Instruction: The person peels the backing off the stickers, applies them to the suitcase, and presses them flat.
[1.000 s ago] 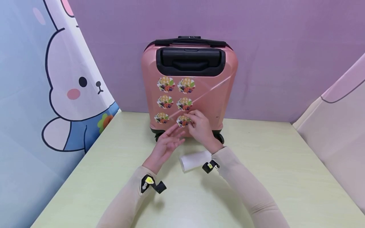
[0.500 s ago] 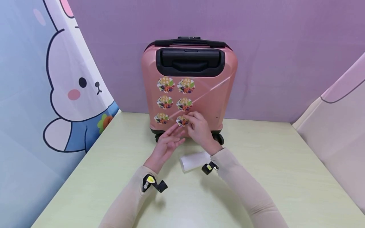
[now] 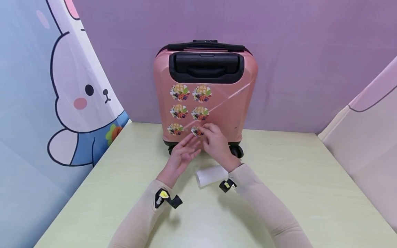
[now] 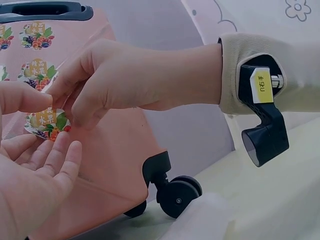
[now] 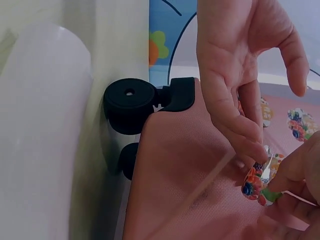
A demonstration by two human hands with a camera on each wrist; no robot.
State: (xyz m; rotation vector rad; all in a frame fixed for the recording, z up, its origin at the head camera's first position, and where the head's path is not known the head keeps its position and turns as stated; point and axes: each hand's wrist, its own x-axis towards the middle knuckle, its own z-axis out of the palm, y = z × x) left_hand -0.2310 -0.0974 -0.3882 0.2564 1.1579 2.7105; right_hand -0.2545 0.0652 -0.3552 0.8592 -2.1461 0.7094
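A pink suitcase [image 3: 226, 113] stands upright with several round fruit-print stickers [image 3: 180, 93] on its front in two columns. At the bottom of the right column is another fruit sticker [image 3: 196, 131], bent along its edge in the right wrist view. My right hand [image 3: 217, 144] pinches this sticker [image 5: 257, 187] at its right side between thumb and fingers. From the lower left my left hand [image 3: 179, 160] reaches up, palm turned upward, fingers extended with their tips at the sticker's lower edge [image 4: 47, 127]. The right fingers hide part of the sticker.
A white paper roll [image 3: 212, 175] lies on the pale table [image 3: 279, 165] just in front of the suitcase, beneath the right wrist. Black wheels [image 3: 236, 151] support the suitcase. A purple backdrop [image 3: 304, 69] rises behind it, with a rabbit-print cloth [image 3: 71, 103] on the left.
My right hand has shifted slightly downward along the sticker's right side, still pinching it. The left hand has stayed nearly in place, and the suitcase and paper roll look the same.
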